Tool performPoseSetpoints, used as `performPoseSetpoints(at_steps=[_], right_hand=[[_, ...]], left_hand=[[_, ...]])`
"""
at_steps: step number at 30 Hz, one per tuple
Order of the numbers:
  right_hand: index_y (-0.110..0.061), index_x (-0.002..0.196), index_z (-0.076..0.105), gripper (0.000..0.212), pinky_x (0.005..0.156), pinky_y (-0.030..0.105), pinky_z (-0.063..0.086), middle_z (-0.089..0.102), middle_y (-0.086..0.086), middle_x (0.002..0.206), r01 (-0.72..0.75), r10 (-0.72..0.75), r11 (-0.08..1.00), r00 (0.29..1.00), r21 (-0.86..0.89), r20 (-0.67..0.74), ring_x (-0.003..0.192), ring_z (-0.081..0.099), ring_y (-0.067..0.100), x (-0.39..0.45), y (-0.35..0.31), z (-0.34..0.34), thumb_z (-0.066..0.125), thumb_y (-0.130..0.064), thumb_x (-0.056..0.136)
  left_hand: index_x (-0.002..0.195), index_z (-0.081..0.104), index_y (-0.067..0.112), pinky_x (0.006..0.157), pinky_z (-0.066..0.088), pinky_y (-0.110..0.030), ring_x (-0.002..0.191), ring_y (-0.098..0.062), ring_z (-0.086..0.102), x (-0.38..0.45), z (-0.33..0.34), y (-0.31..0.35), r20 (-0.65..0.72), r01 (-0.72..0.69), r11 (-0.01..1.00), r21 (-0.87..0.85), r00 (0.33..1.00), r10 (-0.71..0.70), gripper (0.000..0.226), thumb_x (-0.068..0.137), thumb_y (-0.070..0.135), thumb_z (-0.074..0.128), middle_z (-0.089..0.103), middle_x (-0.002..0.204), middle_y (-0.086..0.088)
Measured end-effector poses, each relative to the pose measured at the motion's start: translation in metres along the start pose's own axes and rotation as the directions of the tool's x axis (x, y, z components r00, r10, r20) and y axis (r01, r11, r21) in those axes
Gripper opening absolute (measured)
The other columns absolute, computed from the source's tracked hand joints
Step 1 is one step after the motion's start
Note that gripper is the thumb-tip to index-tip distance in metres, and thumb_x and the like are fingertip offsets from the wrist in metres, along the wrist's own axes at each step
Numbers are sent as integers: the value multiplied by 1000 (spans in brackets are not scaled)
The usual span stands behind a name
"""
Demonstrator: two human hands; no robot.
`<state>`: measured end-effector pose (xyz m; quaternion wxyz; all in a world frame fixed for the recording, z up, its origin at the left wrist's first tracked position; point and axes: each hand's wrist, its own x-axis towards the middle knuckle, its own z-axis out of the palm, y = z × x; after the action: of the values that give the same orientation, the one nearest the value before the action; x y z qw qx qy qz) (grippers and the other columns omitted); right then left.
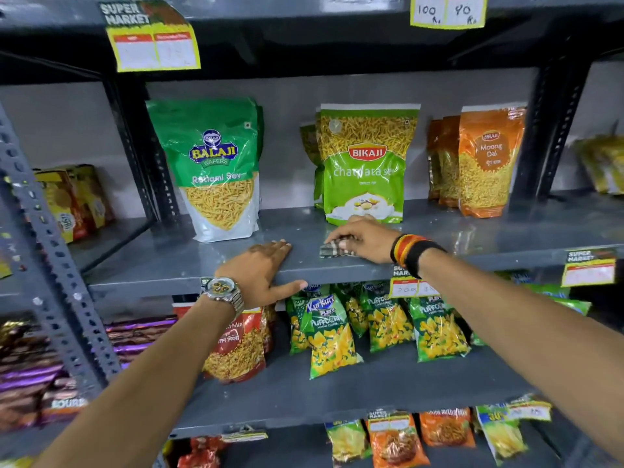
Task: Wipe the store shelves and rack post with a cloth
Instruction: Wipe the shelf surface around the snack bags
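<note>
A grey metal shelf (472, 231) runs across the middle of the view. My right hand (364, 239) presses a small checked cloth (334, 250) flat on the shelf, just in front of the green Bikaji pouch (366, 163). My left hand (265, 270) lies flat on the shelf's front edge, fingers spread, thumb hooked over the lip, holding nothing. It wears a metal watch. A perforated grey rack post (50, 261) slants down the left side.
A green Balaji pouch (216, 170) stands at the left of the shelf, orange Moong Dal pouches (486, 163) at the right. Kurkure bags (331, 332) fill the shelf below. Price tags (589, 266) hang from the shelf edges.
</note>
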<state>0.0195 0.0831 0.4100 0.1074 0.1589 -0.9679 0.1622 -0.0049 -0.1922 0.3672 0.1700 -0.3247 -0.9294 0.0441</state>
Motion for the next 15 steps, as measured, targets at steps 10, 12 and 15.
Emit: performPoseSetpoints(at_steps=[10, 12, 15], right_hand=[[-27, 116, 69, 33, 78, 32, 56, 65, 7, 126, -230, 220, 973, 960, -36, -173, 96, 65, 30, -5, 52, -64, 47, -11, 98], [-31, 106, 73, 34, 74, 25, 55, 69, 9, 110, -289, 275, 957, 936, -36, -219, 86, 65, 26, 16, 60, -47, 47, -12, 94], [-41, 103, 70, 30, 99, 42, 49, 59, 11, 125, -337, 302, 938, 912, -84, -278, 114, 56, 34, 35, 68, -23, 49, -23, 91]], left_hand=[[159, 24, 10, 120, 31, -39, 147, -27, 38, 10, -12, 16, 31, -42, 998, 43, 999, 41, 114, 80, 92, 16, 33, 164, -11], [160, 23, 10, 120, 31, -39, 147, -27, 38, 20, -12, 32, 20, -52, 998, 39, 998, 51, 108, 85, 88, 25, 32, 165, -11], [160, 23, 9, 120, 28, -37, 149, -25, 35, 35, -8, 56, 14, -59, 998, 18, 998, 59, 105, 87, 85, 29, 30, 166, -10]])
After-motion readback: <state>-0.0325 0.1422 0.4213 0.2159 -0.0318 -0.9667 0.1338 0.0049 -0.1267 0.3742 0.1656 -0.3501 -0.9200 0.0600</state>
